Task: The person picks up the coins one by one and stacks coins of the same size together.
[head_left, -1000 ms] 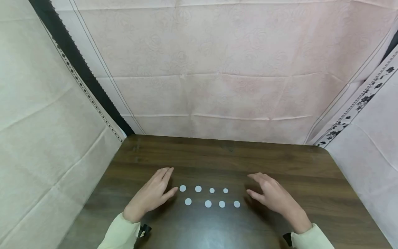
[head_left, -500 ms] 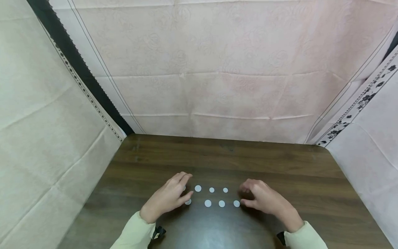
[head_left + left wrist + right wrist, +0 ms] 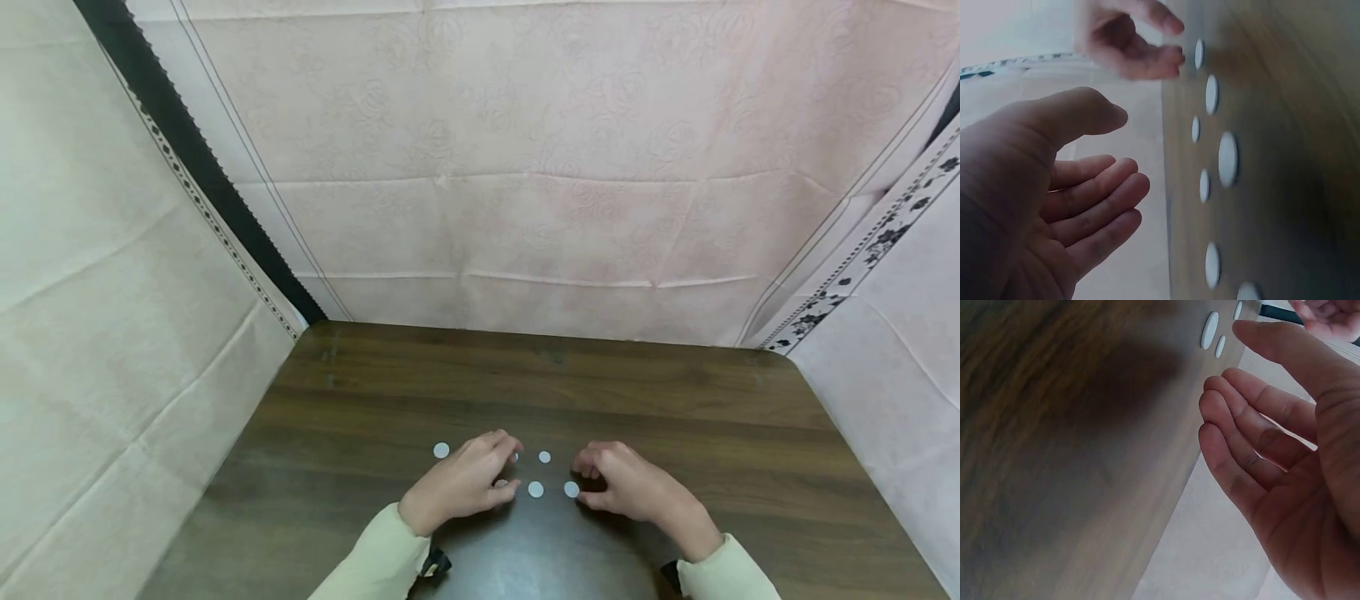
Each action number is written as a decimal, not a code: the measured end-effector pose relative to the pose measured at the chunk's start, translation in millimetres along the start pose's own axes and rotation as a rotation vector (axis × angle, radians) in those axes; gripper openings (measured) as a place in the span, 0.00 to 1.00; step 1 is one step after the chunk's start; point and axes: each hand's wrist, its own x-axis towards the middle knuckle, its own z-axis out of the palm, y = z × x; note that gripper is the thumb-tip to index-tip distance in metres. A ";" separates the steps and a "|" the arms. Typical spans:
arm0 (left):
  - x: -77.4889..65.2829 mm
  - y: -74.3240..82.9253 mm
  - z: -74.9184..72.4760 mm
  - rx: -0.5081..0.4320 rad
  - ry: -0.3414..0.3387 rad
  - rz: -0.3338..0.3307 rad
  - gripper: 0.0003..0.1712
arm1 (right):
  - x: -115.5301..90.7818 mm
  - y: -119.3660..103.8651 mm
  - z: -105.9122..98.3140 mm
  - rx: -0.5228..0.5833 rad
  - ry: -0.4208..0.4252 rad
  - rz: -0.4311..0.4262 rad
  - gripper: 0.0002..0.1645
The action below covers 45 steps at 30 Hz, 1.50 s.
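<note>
Left hand point(image 3: 463, 479) above white discs point(image 3: 536, 490), right hand point(image 3: 628, 482) nearby

Table point(image 3: 645, 379) brown wood-grain, rounded far corners, streaky grain. Behind it, back cloth point(image 3: 570, 167), pale pinkish, faint rose pattern, horizontal fold creases. Left cloth point(image 3: 112, 333) pale greenish-white, creased, narrow dark-patterned border point(image 3: 180, 172); dark strip point(image 3: 137, 67) shows between it and back cloth, jagged along one edge. Right cloth point(image 3: 885, 375) whitish, black floral border point(image 3: 888, 237). Soft light; hazy glare point(image 3: 525, 571) on table's near part.
</note>
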 end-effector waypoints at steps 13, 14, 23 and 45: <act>38.6 22.6 27.8 0.055 -0.128 0.031 0.12 | 3.0 1.4 5.9 -0.009 -0.044 0.044 0.12; 40.7 23.7 29.4 0.065 -0.133 0.029 0.11 | 3.3 1.2 6.0 -0.009 -0.048 0.045 0.12; 53.0 32.1 38.8 0.133 -0.174 0.028 0.10 | 4.8 1.1 8.6 0.006 -0.041 0.037 0.09; 59.3 37.5 54.0 0.126 -0.114 0.040 0.07 | 4.1 -0.3 16.3 0.075 0.037 0.047 0.07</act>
